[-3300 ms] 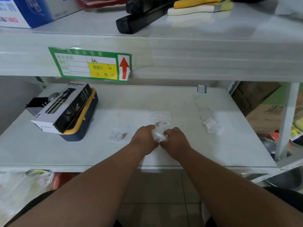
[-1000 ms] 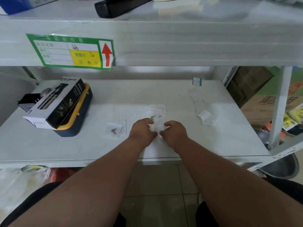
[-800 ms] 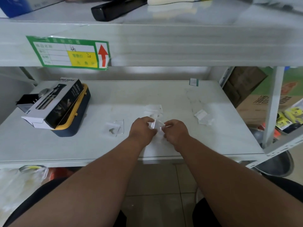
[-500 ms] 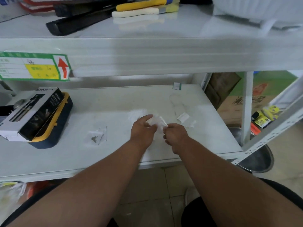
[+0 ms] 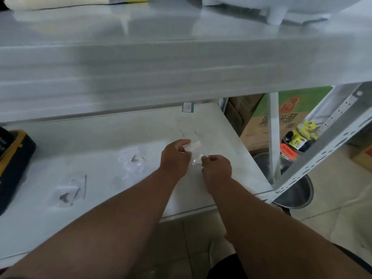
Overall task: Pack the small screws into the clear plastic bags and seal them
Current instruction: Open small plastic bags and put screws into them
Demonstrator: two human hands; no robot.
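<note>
Clear bag's contents (blurred) indiscernible; dark case cropped left.

Both hands over shelf. Left hand and right hand pinch one clear bag between them, above the surface. Two more bags with screws lie left: one near, another farther left. Dark case at left edge.

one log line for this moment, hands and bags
left hand: pinches bag top | right hand: pinches its lower edge | bag: held above shelf | two bags with screws: on shelf
</note>
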